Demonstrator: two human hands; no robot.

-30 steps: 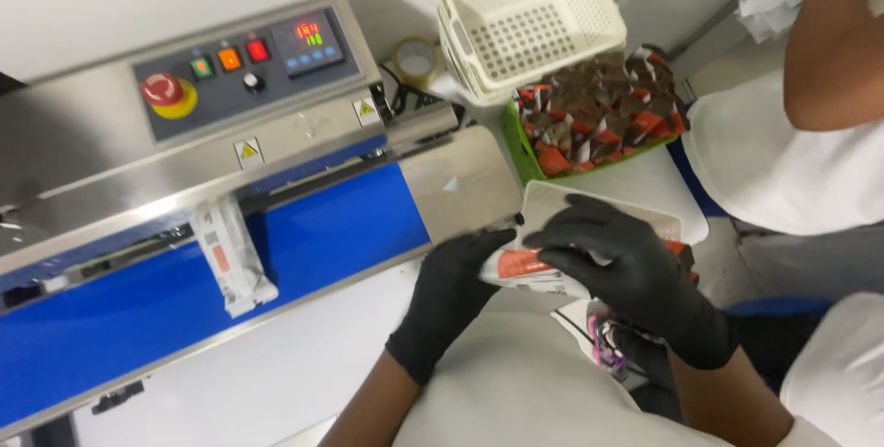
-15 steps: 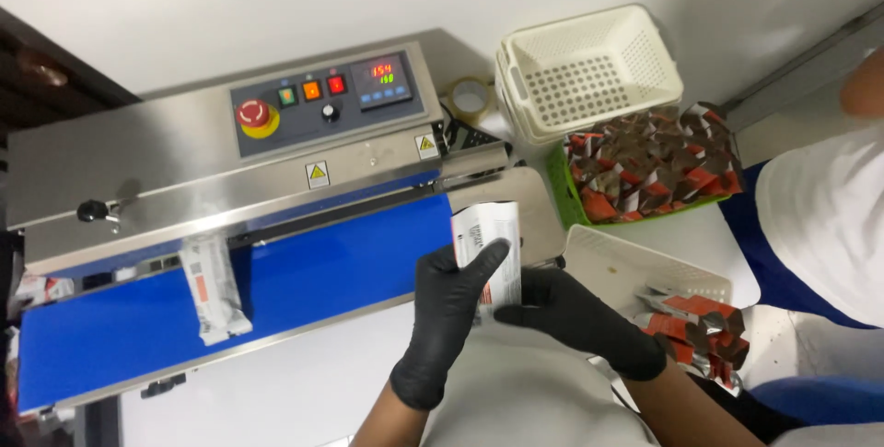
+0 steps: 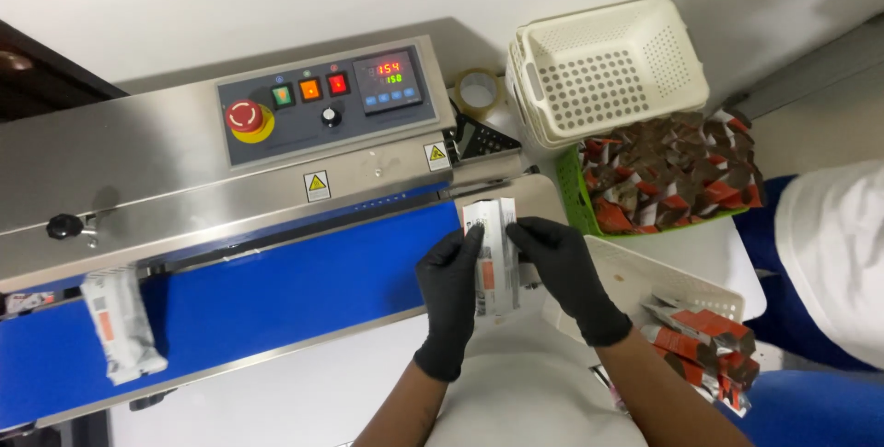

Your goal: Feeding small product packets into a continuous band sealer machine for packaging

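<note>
Head view: the left hand [image 3: 449, 292] and right hand [image 3: 564, 274], both in black gloves, pinch one white packet [image 3: 492, 258] between them, fingers closed on its two long edges. The packet lies at the right end of the sealer's blue belt [image 3: 285, 295]. Another packet [image 3: 118, 325] rides the belt's far left end. A green crate [image 3: 589, 209] of packets stands right of the belt.

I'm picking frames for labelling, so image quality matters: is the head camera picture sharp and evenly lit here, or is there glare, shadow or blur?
Head view: mostly sharp and evenly lit; soft sheen, no harsh glare, on the steel sealer housing. Left hand and right hand, black-gloved, hold a crisp white pouch. Faint shadow under the pouch on the blue belt; dark upper-left corner.
</note>
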